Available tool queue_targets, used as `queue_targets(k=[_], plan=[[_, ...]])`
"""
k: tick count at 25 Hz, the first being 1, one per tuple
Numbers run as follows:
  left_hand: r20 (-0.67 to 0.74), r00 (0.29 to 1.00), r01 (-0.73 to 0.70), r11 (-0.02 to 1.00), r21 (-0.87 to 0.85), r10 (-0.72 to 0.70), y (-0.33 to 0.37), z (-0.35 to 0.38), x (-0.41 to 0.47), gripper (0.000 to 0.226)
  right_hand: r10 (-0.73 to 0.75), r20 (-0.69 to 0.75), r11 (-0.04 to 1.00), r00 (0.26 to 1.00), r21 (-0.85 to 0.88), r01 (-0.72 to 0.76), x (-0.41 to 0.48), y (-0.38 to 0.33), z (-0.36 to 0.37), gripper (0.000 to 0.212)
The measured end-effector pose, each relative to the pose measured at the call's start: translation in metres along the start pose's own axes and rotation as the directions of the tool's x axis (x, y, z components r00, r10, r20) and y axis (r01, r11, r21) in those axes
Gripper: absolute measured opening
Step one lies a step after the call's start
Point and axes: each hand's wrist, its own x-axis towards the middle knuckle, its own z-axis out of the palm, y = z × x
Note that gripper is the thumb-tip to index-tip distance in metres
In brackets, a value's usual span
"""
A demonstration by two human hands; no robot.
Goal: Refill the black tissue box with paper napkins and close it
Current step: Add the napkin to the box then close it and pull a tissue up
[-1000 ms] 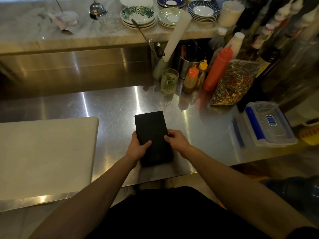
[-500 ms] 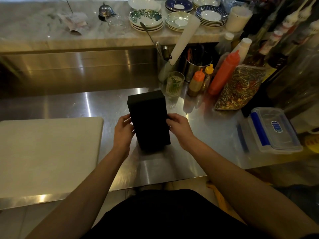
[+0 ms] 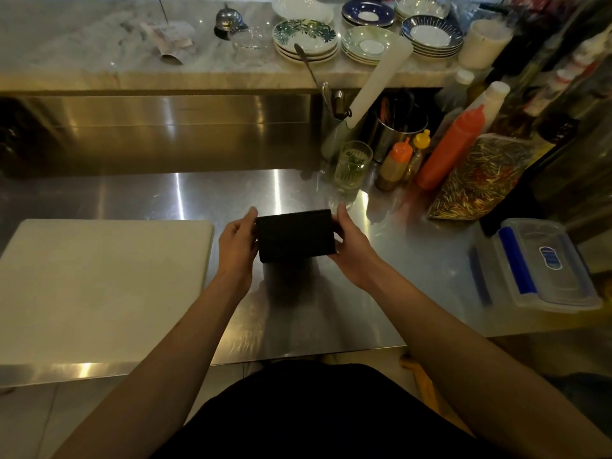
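Note:
The black tissue box (image 3: 295, 235) is held just above the steel counter (image 3: 381, 260) in front of me, turned so a short dark face points at the camera. My left hand (image 3: 236, 245) grips its left side with fingers wrapped behind. My right hand (image 3: 352, 250) grips its right side, thumb up along the edge. I cannot tell whether the box is open or closed. No paper napkins are visible.
A white cutting board (image 3: 99, 286) lies to the left. A clear lidded container with blue clips (image 3: 543, 265) sits at the right. Behind stand a glass (image 3: 352, 164), sauce bottles (image 3: 450, 149), a chilli bag (image 3: 480, 178) and utensil holders (image 3: 394, 134). Stacked plates (image 3: 306, 39) fill the upper shelf.
The box lay flat under both hands, was stood up on end, and is now tipped over and lifted between my hands, which have shifted farther from me.

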Motion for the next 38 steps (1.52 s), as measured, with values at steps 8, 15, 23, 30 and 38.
queue_targets(k=[8,15,23,30,38], plan=[[0.098,0.995,-0.024,0.997,0.073,0.017,-0.021,-0.011,-0.004,0.030,-0.052,-0.006,0.995,0.999,-0.084,0.051,-0.001,0.022,-0.007,0.015],[0.162,0.986,-0.078,0.968,0.238,0.040,-0.060,-0.024,-0.013,0.057,-0.016,0.019,0.944,1.000,-0.330,0.021,-0.009,0.059,-0.021,0.057],[0.196,0.979,-0.137,0.909,0.395,0.063,-0.077,-0.037,-0.008,0.066,-0.073,0.056,0.848,0.996,-0.522,0.092,-0.007,0.074,-0.029,0.062],[0.248,0.966,-0.164,0.902,0.399,0.066,-0.082,-0.043,-0.002,0.062,-0.269,0.066,0.471,0.961,-0.861,0.191,0.004,0.069,-0.019,0.053],[0.253,0.965,-0.173,0.900,0.401,0.073,-0.087,-0.042,0.001,0.062,-0.275,0.401,-0.514,0.874,-0.829,0.219,0.035,0.068,0.031,0.040]])
